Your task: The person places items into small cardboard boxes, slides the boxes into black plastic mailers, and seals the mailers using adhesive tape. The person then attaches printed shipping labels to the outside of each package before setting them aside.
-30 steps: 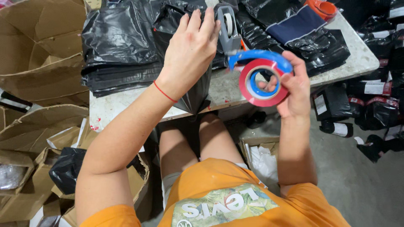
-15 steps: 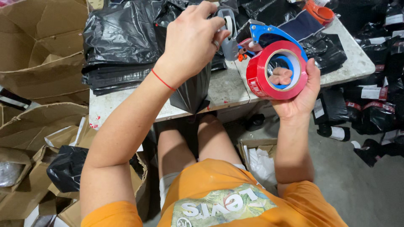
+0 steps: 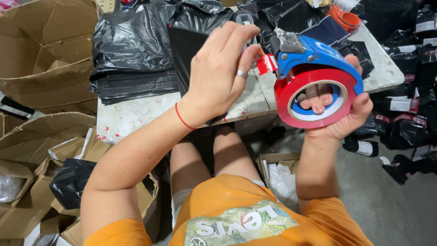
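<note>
- Tape dispenser (image 3: 314,79), blue with a red roll, sits right of centre in the frame, clamped in our right hand (image 3: 339,114), fingers through the core.
- Its cutter end points left at our left hand (image 3: 218,75), which pinches the red tape end (image 3: 264,64) and a black bag (image 3: 191,45).
- Behind lies the pale bench (image 3: 136,114); cardboard boxes (image 3: 41,50) fill the left.

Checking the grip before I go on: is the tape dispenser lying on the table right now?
No. The right hand holds the blue tape dispenser with its red roll up off the table, fingers through the core.
</note>
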